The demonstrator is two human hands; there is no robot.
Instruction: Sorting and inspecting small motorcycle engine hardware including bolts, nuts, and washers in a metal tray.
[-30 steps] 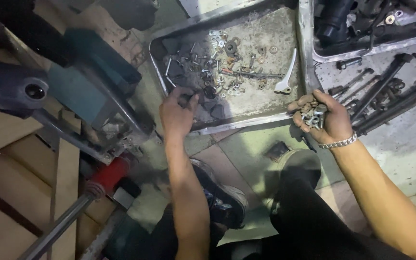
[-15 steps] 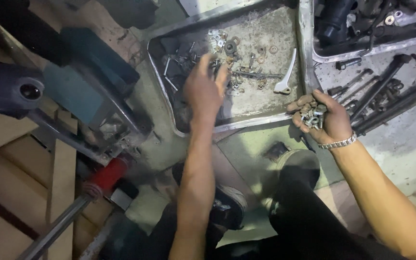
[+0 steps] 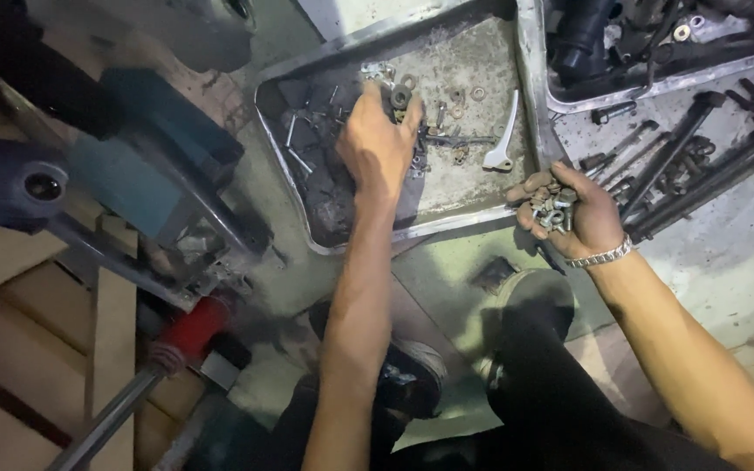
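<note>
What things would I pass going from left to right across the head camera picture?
Teal machine part → red handle → left hand in the metal tray → white lever → right hand holding bolts → long dark rods.

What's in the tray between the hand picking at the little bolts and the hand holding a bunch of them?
In the head view, a pale metal lever lies between the left hand and right hand, then the tray's rim.

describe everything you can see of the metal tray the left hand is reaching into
The metal tray is a shallow, rectangular pan of dull grey metal with a raised rim and rounded corners, its floor grimy and stained. It lies flat on the ground, angled in the view. Scattered bolts, washers and nuts and a pale lever lie in it. The left hand reaches among them.
</note>
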